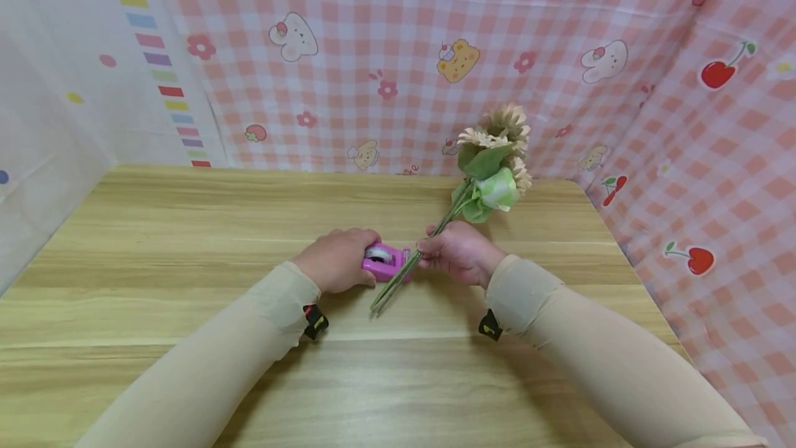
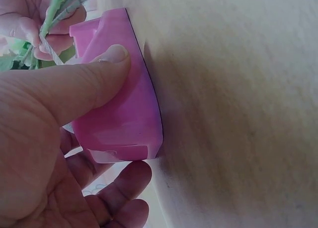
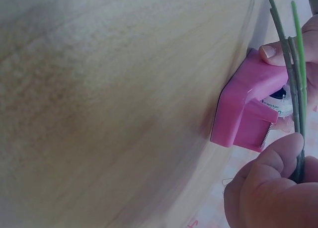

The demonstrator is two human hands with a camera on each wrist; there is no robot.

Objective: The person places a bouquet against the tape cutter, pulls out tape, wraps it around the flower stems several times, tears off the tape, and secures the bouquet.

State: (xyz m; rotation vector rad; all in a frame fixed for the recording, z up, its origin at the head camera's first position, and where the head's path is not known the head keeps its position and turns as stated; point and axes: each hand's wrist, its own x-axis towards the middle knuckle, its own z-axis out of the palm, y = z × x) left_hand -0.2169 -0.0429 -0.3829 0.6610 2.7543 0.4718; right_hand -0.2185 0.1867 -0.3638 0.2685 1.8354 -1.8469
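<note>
A pink tape dispenser [image 1: 384,269] with a clear roll of tape in it stands on the table. My left hand [image 1: 338,259] grips it from the left, its thumb [image 2: 107,64] along the near side. In my right hand [image 1: 463,252] are the stems [image 3: 293,89] of a small bunch of artificial flowers [image 1: 497,157], pinched between thumb and fingers. Pale blooms and a green-white rose point up and away to the right. The lower stem ends slant down across the dispenser's right end, near its toothed cutting edge [image 3: 267,137]. Whether stems and tape touch cannot be told.
The wood-grain table [image 1: 398,379] reaches back to a pink checked cloth [image 1: 404,40] with cartoon prints. Another checked cloth with cherries [image 1: 721,157] hangs along the right side, and a whitish cloth [image 1: 50,102] along the left.
</note>
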